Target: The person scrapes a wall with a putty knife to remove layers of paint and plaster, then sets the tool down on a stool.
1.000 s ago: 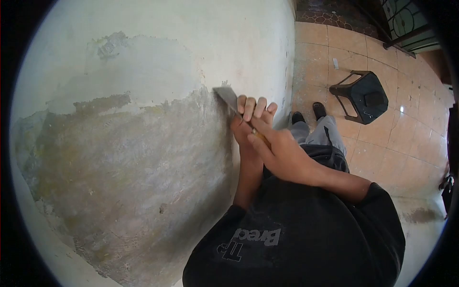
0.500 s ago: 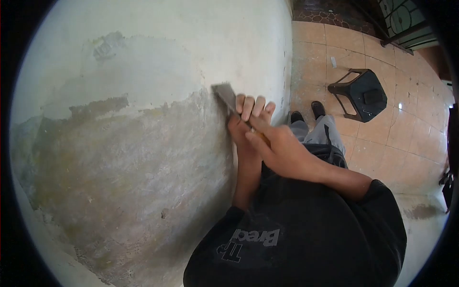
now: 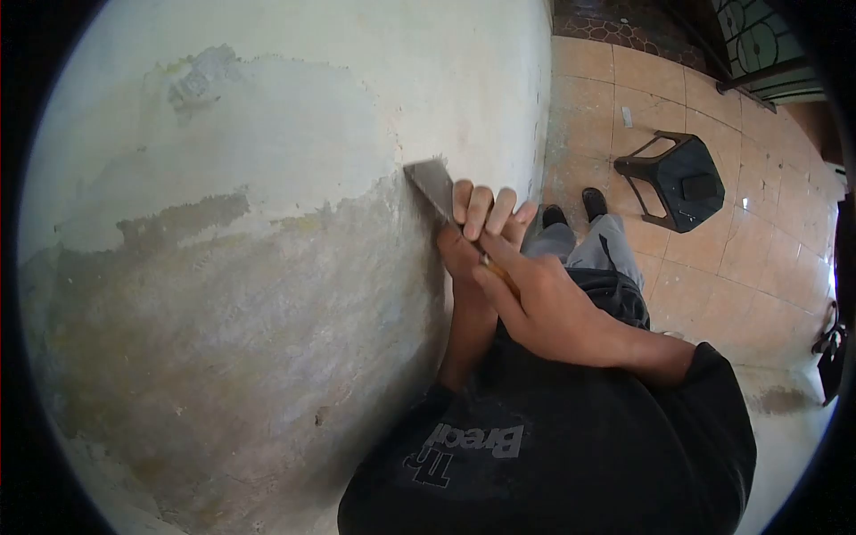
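Soft, moderate light leaves the upper wall (image 3: 464,80) pale and shades its lower part beside the shirt (image 3: 571,437). Glare dots the tiled floor (image 3: 660,89). Wide-angle distortion bends the edges, which fall into black vignetting.

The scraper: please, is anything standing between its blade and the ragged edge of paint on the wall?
Nothing visible stands between the scraper and the ragged edge; they appear to meet. The left hand is further back along the tool, the right hand on its handle. The black stool is off to the side.
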Action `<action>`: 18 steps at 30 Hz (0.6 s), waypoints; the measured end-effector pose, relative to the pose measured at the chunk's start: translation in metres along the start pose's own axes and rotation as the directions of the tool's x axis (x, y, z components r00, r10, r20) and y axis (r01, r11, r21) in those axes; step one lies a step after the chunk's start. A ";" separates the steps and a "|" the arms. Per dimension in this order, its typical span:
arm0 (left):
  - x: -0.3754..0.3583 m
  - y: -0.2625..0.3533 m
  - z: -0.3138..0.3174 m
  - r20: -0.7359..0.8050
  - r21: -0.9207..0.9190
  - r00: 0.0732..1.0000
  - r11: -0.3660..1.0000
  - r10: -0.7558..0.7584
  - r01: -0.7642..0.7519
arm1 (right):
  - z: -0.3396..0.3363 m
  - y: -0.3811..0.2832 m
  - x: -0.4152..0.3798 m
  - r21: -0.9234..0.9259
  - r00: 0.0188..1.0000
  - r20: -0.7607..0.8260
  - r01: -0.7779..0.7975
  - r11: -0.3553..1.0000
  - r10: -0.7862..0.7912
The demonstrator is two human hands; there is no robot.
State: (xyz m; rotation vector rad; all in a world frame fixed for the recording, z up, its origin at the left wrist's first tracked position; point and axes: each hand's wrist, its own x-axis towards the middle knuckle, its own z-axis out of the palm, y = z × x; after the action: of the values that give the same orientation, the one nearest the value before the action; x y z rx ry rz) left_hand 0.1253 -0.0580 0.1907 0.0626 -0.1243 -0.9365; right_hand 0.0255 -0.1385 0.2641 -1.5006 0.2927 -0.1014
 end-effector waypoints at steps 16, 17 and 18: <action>-0.004 0.017 -0.021 0.109 -0.039 0.994 0.999 0.025 -0.021 | 0.012 0.003 0.005 -0.048 0.993 0.110 -0.024 0.999 0.029; -0.006 0.016 -0.021 0.105 -0.041 0.994 0.999 0.036 -0.032 | 0.013 0.003 0.007 -0.040 0.994 0.098 -0.042 0.998 0.046; -0.007 0.016 -0.021 0.080 -0.031 0.996 0.999 0.041 -0.039 | 0.016 0.006 0.006 -0.043 0.993 0.106 -0.039 0.998 0.044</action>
State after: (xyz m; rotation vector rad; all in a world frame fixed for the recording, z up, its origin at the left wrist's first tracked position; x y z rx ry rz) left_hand 0.1369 -0.0432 0.1709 -0.0050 -0.1853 -0.9008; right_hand 0.0346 -0.1245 0.2576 -1.5340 0.2412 0.0179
